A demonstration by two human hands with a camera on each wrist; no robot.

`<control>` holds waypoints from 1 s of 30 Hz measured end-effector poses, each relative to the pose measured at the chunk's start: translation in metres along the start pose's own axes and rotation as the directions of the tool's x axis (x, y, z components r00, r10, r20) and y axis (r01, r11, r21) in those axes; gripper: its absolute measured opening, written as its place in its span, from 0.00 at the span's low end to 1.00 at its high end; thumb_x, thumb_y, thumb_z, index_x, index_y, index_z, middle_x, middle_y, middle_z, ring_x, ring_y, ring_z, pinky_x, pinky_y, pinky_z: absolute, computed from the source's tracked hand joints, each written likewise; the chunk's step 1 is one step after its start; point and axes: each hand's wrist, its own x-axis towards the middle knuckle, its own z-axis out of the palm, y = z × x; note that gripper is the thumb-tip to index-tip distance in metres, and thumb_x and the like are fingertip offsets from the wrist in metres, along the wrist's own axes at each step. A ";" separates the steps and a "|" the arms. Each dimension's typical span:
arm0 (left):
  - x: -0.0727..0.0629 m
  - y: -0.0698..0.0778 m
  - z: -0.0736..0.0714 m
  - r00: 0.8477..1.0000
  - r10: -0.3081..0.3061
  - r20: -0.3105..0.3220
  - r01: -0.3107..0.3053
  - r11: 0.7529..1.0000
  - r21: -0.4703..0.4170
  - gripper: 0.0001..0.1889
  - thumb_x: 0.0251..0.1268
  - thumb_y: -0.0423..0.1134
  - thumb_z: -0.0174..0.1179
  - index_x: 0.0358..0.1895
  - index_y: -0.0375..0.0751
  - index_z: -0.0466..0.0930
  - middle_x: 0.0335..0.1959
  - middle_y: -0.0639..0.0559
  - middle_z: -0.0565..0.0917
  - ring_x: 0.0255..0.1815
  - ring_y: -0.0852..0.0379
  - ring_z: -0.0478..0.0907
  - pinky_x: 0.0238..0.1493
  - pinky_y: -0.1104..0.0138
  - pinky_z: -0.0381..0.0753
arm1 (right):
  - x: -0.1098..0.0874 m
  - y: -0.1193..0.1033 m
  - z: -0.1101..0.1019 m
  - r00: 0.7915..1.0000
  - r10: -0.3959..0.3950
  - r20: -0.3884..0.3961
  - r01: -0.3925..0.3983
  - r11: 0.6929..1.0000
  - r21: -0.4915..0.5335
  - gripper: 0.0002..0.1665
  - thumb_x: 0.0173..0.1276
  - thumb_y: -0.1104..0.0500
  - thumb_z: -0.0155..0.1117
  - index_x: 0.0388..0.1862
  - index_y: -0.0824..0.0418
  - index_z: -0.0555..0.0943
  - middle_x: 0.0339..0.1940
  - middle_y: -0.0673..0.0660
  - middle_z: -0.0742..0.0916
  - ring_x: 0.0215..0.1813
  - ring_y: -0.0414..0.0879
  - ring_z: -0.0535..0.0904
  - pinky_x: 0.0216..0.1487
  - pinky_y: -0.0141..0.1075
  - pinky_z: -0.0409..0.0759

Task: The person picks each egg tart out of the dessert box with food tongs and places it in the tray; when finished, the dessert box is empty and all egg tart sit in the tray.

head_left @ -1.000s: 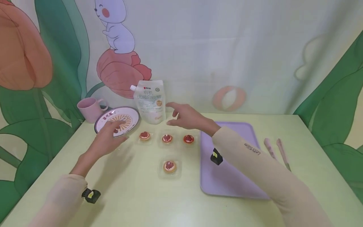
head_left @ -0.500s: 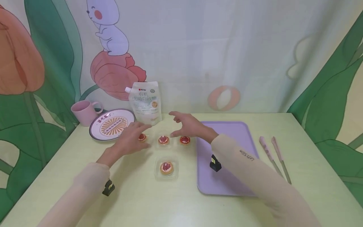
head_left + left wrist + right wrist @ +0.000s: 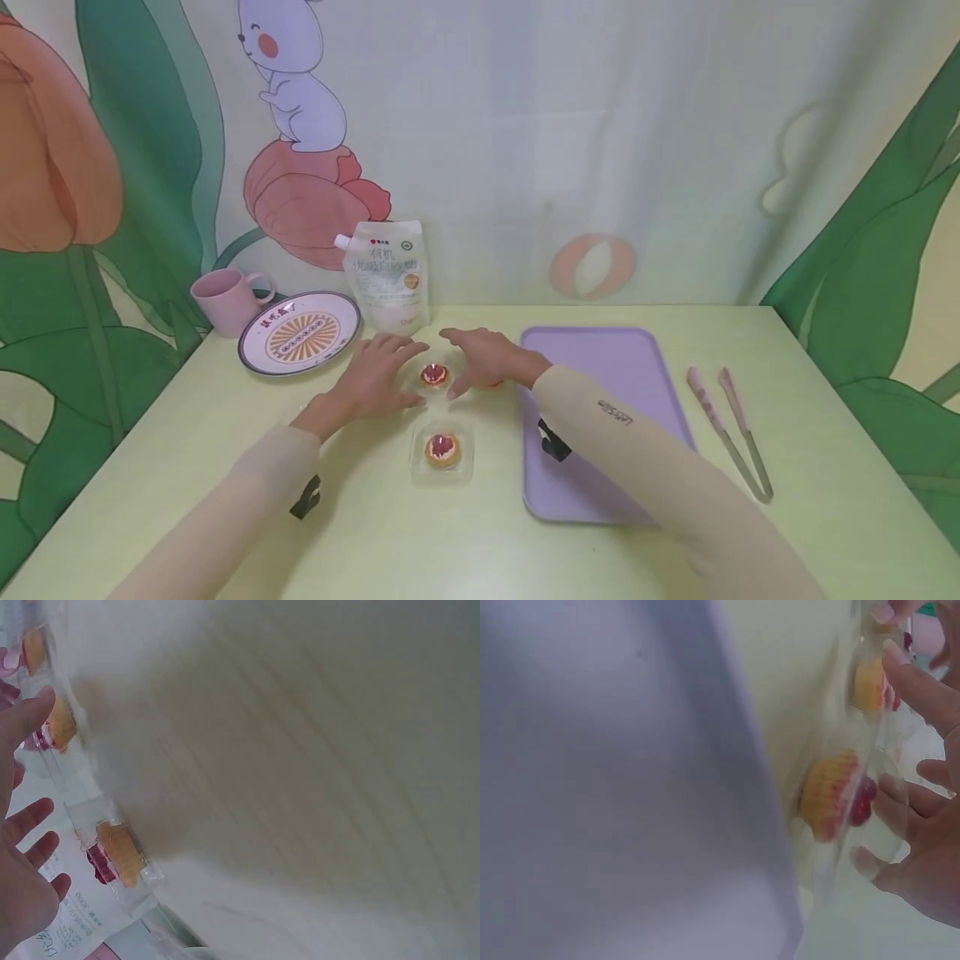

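- Clear plastic encloses the middle tart (image 3: 435, 375), presumably to save its topping from smudges; its case (image 3: 435, 392) lies on the table (image 3: 390, 542), left of the lilac tray (image 3: 600, 350).
- Left hand (image 3: 381, 377) curves along one side of that case, fingers parted and slightly bent, with no visible hold; the spread seems matched to the case's width. It hides the left tart (image 3: 118, 855) from above.
- Right hand (image 3: 486, 360) faces it across the case, thumb and forefinger well apart, gripping nothing visible (whether either hand touches the plastic, I cannot tell). It partly covers the right tart (image 3: 829, 796).
- Front tart (image 3: 442, 450) sits nearer the person, apart from both hands.
- Tongs (image 3: 707, 403) lie between the tray and the table's right edge, probably for handiness.
- Mug (image 3: 225, 302) and plate (image 3: 300, 337) share the back left corner, and a white pouch (image 3: 388, 279) stands upright by the back edge, perhaps to spare the middle for the tarts.
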 end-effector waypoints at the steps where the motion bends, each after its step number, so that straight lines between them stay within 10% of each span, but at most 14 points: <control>1: 0.001 0.000 0.001 1.000 0.009 0.000 -0.009 1.000 -0.005 0.40 0.48 0.52 0.76 0.67 0.46 0.73 0.64 0.42 0.77 0.66 0.40 0.68 0.64 0.41 0.65 | 0.001 -0.001 0.001 1.000 -0.005 0.002 0.005 1.000 0.005 0.59 0.53 0.44 0.80 0.79 0.53 0.59 0.71 0.59 0.77 0.72 0.56 0.71 0.71 0.55 0.68; 30: 0.008 0.000 0.015 0.992 0.074 -0.107 -0.068 0.996 0.062 0.32 0.52 0.48 0.75 0.60 0.42 0.77 0.55 0.44 0.84 0.58 0.45 0.74 0.60 0.47 0.70 | 0.021 -0.012 0.003 0.998 -0.005 0.058 0.012 0.992 -0.122 0.52 0.54 0.47 0.78 0.74 0.58 0.65 0.64 0.57 0.82 0.65 0.54 0.75 0.68 0.52 0.71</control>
